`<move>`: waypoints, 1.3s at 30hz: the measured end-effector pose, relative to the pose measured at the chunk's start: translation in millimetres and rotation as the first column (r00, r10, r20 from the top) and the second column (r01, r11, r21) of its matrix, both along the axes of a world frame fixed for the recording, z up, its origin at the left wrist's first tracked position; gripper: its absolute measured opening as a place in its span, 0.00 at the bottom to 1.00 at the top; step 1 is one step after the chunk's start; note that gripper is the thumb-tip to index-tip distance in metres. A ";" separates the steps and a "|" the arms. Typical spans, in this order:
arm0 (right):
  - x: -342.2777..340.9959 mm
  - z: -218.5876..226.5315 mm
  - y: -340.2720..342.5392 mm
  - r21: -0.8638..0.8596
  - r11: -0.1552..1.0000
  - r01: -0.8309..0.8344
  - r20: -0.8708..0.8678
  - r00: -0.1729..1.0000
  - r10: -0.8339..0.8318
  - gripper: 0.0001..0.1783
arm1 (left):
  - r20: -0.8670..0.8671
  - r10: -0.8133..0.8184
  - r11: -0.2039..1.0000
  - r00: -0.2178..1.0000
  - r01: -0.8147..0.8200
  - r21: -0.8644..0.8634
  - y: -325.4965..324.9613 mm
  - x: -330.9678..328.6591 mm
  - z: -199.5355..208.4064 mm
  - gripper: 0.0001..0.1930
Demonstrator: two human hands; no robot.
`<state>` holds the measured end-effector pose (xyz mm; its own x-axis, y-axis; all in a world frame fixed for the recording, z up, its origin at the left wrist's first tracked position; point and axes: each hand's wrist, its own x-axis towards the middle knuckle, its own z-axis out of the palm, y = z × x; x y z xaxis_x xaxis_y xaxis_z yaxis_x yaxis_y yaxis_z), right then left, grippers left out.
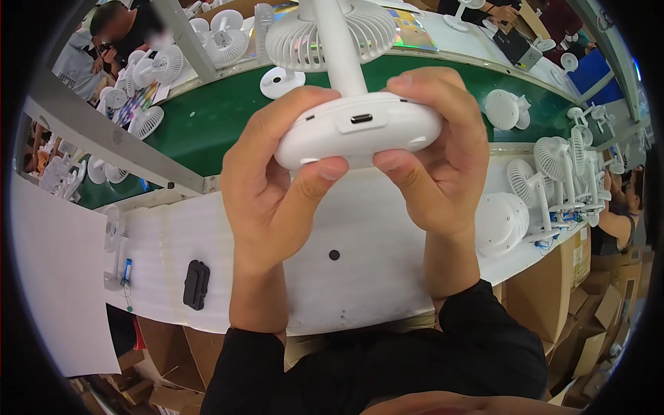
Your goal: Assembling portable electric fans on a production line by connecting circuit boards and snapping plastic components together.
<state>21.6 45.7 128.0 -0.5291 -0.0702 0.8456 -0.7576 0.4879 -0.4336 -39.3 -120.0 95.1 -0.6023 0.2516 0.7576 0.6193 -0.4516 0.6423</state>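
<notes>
Both of my hands grip the round base of a white desk fan (346, 142), held up above the white worktable. My left hand (266, 169) wraps the base's left side, thumb underneath and fingers over the top. On the opposite side my right hand (446, 149) holds it the same way. A small charging port (361, 119) shows in the base's edge facing me. The fan's stem runs away from me to its slatted head (332, 34), cut off by the top of the view. Below my hands, a small black disc (334, 255) lies on the tabletop.
A black case-like object (196, 284) lies at the table's left. To the right stand several partly built fans (553, 173) and a stack of round white bases (503, 223). Beyond runs a green conveyor belt (200, 135) carrying fan parts. Grey metal posts (114, 142) frame the station; people work nearby.
</notes>
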 end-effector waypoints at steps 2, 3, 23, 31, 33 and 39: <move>2.3 5.8 -1.2 -0.059 0.998 0.001 0.055 0.998 0.002 0.28 | 0.023 -0.001 1.000 1.000 0.001 -0.006 1.8 -1.7 2.3 0.23; 4.6 5.9 0.0 -0.059 0.998 0.008 0.060 0.998 -0.005 0.28 | 0.028 -0.008 1.000 1.000 0.008 -0.006 2.0 -3.1 1.0 0.23; -20.0 -46.8 -59.1 -0.337 0.891 -0.303 0.311 0.858 0.410 0.29 | 0.555 0.147 0.793 0.818 -0.433 0.428 -19.4 -29.3 -20.8 0.22; -3.7 -38.7 -69.2 -0.644 0.727 -0.239 0.536 0.537 0.651 0.33 | -0.024 0.293 0.891 0.956 -0.264 0.370 -25.7 -19.4 -12.7 0.21; -1.1 -39.0 -70.0 -0.728 0.655 -0.201 0.514 0.471 0.716 0.33 | -0.076 0.300 0.908 0.951 -0.261 0.328 -28.3 -16.8 -13.3 0.20; -0.2 -35.9 -72.2 -0.743 0.596 -0.303 0.448 0.437 0.780 0.36 | -0.018 0.338 0.900 0.941 -0.317 0.300 -31.2 -9.8 -0.7 0.23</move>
<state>21.3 -26.5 92.0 -0.9262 -0.2944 0.2354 -0.1117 -0.3820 -0.9174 -49.2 -151.1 94.4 -0.5572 -0.1866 0.8092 0.8017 -0.3750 0.4655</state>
